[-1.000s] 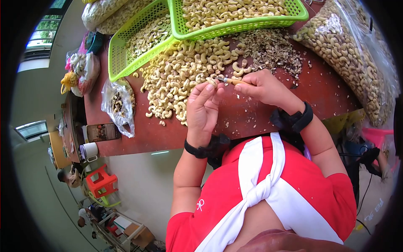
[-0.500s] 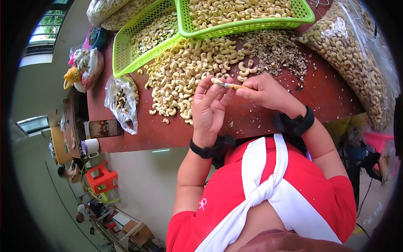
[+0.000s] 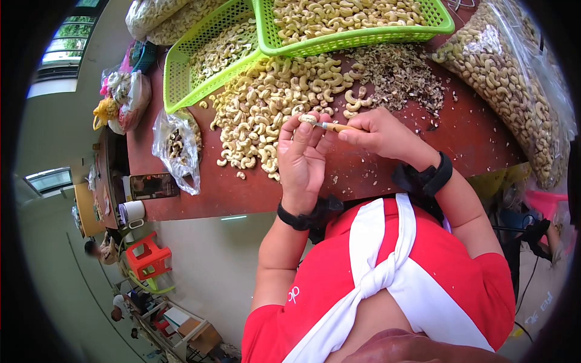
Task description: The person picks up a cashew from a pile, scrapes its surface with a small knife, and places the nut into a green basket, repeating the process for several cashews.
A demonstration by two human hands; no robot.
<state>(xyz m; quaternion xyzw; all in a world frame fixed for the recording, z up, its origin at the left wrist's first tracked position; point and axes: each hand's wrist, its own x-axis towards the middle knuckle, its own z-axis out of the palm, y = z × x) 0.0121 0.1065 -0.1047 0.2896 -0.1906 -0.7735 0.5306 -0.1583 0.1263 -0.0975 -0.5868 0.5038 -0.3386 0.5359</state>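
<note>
Between the thumb and fingertips of my left hand (image 3: 302,160) is a single cashew nut (image 3: 307,118). My right hand (image 3: 387,134) grips a small knife (image 3: 340,127) by its wooden handle, and the short metal blade touches the cashew. Both hands are above the near part of the red table (image 3: 242,196). Just beyond my left hand spreads a loose pile of cashews (image 3: 260,112). A heap of brown skin flakes (image 3: 402,78) lies beyond my right hand.
Two green baskets (image 3: 181,91) (image 3: 357,36) of cashews stand at the back. A large clear bag of cashews (image 3: 514,91) leans at right. Left are a small plastic bag (image 3: 175,148), a phone (image 3: 154,186) and a mug (image 3: 131,212). A red stool (image 3: 147,257) is on the floor.
The cashew has turned slightly in my left fingertips, and the knife blade has shifted a little against it. Both hands otherwise stay in nearly the same place.
</note>
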